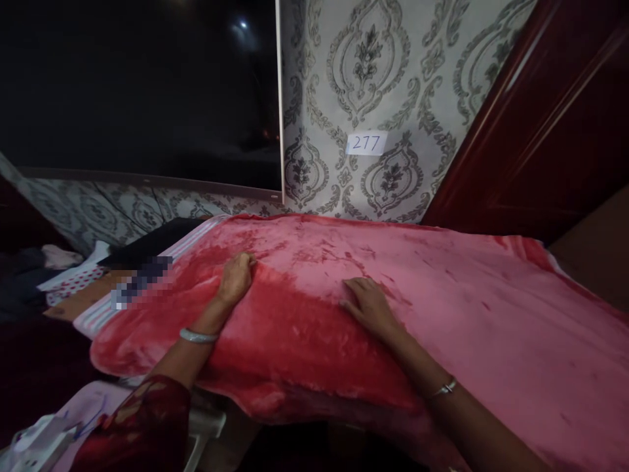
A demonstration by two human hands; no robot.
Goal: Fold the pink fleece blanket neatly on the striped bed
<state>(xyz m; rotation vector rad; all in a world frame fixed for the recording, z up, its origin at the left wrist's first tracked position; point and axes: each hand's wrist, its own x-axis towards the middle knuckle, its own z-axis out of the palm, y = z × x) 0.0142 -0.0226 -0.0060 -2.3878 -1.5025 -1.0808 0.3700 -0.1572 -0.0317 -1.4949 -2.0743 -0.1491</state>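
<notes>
A thick plush blanket [457, 308], pink with red areas, is spread over the surface before me, its near side hanging in a red fold. My left hand [236, 278] is closed on the blanket left of the middle, bunching the pile at its fingertips. To the right, my right hand [369, 305] rests on the same blanket with thumb and fingers apart. Between the two hands runs an uneven line where darker red meets lighter pink. What lies under the blanket is hidden.
A large dark television [142, 92] stands at the back left. Behind it is patterned wallpaper [368, 65] with a paper label [366, 143] reading 277. A dark red wooden panel [535, 124] slants at the right. White items [42, 442] lie at the lower left.
</notes>
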